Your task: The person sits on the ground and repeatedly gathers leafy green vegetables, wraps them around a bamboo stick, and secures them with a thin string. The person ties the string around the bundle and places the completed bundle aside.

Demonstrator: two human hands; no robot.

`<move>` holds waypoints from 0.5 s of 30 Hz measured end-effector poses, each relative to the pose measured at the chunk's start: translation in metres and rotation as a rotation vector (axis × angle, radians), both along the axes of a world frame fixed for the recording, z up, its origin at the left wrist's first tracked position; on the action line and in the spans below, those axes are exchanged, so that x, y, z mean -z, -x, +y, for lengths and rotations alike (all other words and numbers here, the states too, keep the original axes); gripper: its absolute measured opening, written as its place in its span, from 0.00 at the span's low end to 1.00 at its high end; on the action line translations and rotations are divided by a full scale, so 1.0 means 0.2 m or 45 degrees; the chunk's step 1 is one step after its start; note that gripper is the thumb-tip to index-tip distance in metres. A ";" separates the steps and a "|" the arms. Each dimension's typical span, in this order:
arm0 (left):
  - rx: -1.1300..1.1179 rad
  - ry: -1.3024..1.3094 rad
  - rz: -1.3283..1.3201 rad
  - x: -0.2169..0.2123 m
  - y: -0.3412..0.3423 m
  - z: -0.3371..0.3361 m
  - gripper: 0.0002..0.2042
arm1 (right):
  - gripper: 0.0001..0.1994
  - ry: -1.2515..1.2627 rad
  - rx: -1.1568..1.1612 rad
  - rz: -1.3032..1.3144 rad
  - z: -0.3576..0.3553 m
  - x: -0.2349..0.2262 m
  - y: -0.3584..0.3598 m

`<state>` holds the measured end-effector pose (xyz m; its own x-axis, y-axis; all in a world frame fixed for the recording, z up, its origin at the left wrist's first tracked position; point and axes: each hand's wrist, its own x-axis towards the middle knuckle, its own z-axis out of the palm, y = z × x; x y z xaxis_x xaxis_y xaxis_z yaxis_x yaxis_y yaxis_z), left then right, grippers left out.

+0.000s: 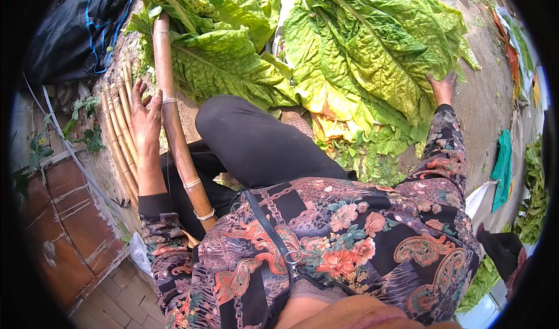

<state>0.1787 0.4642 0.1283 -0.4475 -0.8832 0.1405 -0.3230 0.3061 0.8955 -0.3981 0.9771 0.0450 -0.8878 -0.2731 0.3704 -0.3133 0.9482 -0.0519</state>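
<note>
My left hand [147, 112] is raised beside a thick bamboo pole [174, 119], with its fingers apart and nothing seen in them. The pole leans from the leaves down against my lap, and thin string is tied around it at several places. My right hand [443, 88] touches the right edge of a heap of big, wrinkled, yellow-green tobacco leaves [372, 49]. Its thumb and fingers are spread at the leaf edge. Another pile of green leaves [227, 55] lies to the left, by the pole's far end.
Several thinner bamboo sticks [119, 125] lie on the ground left of my left hand. A black bag with blue trim [70, 32] sits at the far left, above a rusty brown metal panel [73, 224]. A teal cloth [501, 169] lies at the right.
</note>
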 end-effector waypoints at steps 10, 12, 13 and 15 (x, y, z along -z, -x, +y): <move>0.194 -1.198 0.314 0.03 -0.05 0.05 0.45 | 0.65 0.842 0.112 -0.848 0.09 0.23 -0.02; 0.206 -1.153 0.332 0.04 0.00 0.01 0.41 | 0.63 0.848 0.009 -0.819 0.11 0.37 0.07; 0.193 -1.092 0.292 0.01 -0.01 0.01 0.40 | 0.59 0.779 -0.012 -0.803 0.07 0.40 0.02; 0.172 -1.040 0.353 -0.01 0.04 0.03 0.34 | 0.49 0.785 -0.014 -0.737 0.03 0.43 -0.03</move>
<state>0.1703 0.4694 0.1305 -0.5994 -0.6969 -0.3939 -0.0682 -0.4458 0.8925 -0.3926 0.9837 -0.0410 -0.9819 -0.1808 -0.0565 -0.0868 0.6945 -0.7142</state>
